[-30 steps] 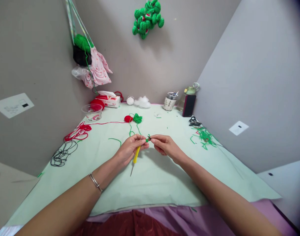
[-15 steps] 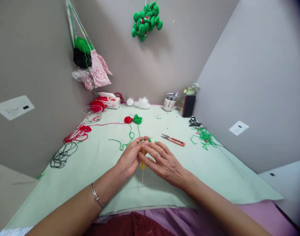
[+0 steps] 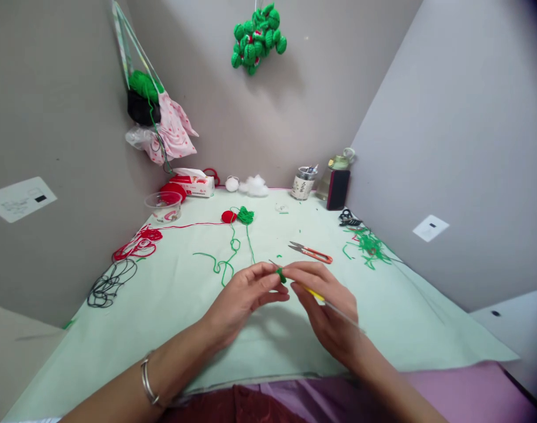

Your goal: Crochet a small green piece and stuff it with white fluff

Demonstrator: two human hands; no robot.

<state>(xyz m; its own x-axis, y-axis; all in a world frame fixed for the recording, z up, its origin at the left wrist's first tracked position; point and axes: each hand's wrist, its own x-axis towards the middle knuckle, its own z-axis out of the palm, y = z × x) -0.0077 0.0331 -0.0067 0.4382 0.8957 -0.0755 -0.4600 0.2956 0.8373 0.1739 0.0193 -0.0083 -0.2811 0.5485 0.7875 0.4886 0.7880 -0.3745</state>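
Above the counter point(image 3: 405, 317), L hand point(image 3: 244, 296) is pinching green yarnwork point(image 3: 281, 275), fingers nearly closed — R hand point(image 3: 332, 305) is gripping the yellow hook point(image 3: 314, 294), fingers curled round it — snips point(image 3: 315, 253) lying nr.

Nearer the person than the orange-handled metal snips point(image 3: 311, 252), the bare left hand point(image 3: 240, 299) and bare right hand point(image 3: 332, 308) partly cover a small green yarn piece point(image 3: 281, 275), its stitches too tiny to make out. The right hand also hides part of a slim yellow-handled metal hook point(image 3: 315, 294) (its rear shaft blurs into a streak). Beyond the snips, an upright dark phone-like slab point(image 3: 338, 191) partly hides a pale green-lidded bottle point(image 3: 324, 187). Far left of them, markings on a white wall card point(image 3: 17, 205) stay unreadable.
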